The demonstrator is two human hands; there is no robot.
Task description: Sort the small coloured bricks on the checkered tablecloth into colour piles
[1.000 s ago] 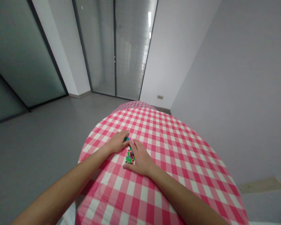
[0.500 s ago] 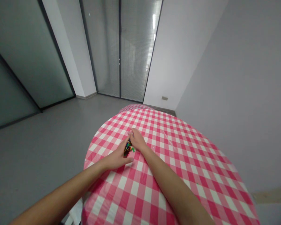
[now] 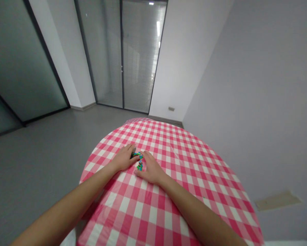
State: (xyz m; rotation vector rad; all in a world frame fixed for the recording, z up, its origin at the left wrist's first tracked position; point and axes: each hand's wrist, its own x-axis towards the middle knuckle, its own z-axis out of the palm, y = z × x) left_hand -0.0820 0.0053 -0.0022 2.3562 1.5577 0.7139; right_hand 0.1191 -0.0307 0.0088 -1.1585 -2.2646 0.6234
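Several tiny green, blue and multicoloured pieces (image 3: 140, 166) lie in a small cluster on the checked cloth, between my two hands. My left hand (image 3: 125, 158) is palm down on the left side, its fingers curved around a small dark thing with bright pieces at its edge; how firmly it holds this is too small to tell. On the right, my right hand (image 3: 151, 168) has thumb and fingers spread around the loose pieces, fingertips near the cloth. Part of the pieces is hidden under the fingers.
A rounded table with a red and white checked cloth (image 3: 168, 191) spreads out below my arms. Beyond it are grey floor (image 3: 56, 147), glass doors (image 3: 135, 61) and a pale wall (image 3: 258, 102) to the right.
My hands have moved apart from each other. My right hand has opened around the pieces, and my left hand has turned palm down. The view has shifted slightly.
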